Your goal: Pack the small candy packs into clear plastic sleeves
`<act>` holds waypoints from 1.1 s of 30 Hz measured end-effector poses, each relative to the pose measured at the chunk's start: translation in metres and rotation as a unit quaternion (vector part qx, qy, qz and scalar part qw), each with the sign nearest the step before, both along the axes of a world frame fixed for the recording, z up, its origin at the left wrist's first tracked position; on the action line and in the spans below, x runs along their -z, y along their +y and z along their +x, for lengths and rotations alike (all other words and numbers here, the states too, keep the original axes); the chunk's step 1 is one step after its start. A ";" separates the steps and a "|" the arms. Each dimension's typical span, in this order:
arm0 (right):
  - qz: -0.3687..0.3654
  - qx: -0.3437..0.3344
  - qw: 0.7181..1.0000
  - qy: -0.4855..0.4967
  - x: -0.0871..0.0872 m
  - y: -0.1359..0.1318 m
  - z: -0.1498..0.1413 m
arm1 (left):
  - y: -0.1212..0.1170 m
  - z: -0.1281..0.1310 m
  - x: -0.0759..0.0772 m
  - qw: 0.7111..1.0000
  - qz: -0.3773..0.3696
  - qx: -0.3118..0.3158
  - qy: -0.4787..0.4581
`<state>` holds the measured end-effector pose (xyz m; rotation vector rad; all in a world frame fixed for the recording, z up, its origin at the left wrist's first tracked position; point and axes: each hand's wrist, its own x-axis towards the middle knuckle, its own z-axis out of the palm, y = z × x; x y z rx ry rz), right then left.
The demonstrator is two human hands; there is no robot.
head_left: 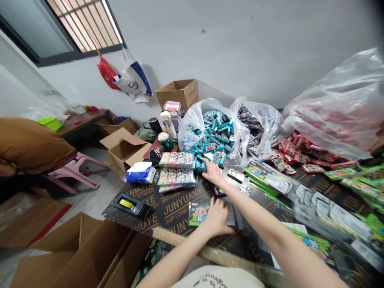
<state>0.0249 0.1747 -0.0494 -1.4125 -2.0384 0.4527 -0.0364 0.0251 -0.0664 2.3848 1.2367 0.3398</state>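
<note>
The small packets (pixel 217 130) are glossy turquoise-blue pouches with crimped, crinkled surfaces and multicoloured printing, heaped in and spilling from a clear, wrinkled plastic bag (pixel 186 130) on the counter (pixel 177 202). The counter is dark, smooth plywood printed with gold lettering, its front edged by a pale wooden strip (pixel 168 236). A flat, rectangular printed pack (pixel 196 214), green with bright round shapes and a shiny face, lies near that edge.

The two hands are apart from each other. The left hand (pixel 218 219) rests palm down over the right part of the printed pack, fingers spread and thumb out to the side, its forearm slanting in from the lower left. The right hand (pixel 212 173) reaches farther forward across the counter, fingers extended to the blue packets at the near side of the heap; whether it grips one cannot be told.

Just left of the right hand lie stacks of flat, clear-wrapped packs (pixel 177 160) with colourful rows of pictures. Beside them are a blue-and-white tissue pack (pixel 139 174) and a black tray-like holder (pixel 132 205) with a yellow piece. To the right, dark purple packets (pixel 249 118) fill another clear bag, red packets (pixel 295 150) lie loose, and green packs (pixel 364 184) spread near the counter's right side.
</note>
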 end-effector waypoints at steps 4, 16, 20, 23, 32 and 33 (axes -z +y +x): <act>-0.010 0.008 0.998 0.069 0.004 -0.016 0.040 | 0.014 -0.032 -0.005 0.939 -0.151 -0.179 -0.253; -0.176 -0.008 0.893 0.415 -0.017 -0.110 0.102 | 0.039 -0.006 -0.030 0.663 -0.399 -0.260 -0.577; -0.111 0.008 0.948 0.299 -0.023 -0.129 0.115 | 0.038 -0.008 -0.033 0.659 -0.390 -0.285 -0.576; -0.033 0.010 0.975 0.219 -0.027 -0.141 0.116 | 0.035 -0.008 -0.034 0.660 -0.410 -0.281 -0.563; -0.063 -0.110 0.985 0.116 -0.033 -0.163 0.105 | 0.034 -0.013 -0.033 0.665 -0.378 -0.285 -0.578; -0.044 -0.116 0.988 0.096 -0.031 -0.165 0.102 | 0.032 -0.011 -0.032 0.666 -0.389 -0.272 -0.576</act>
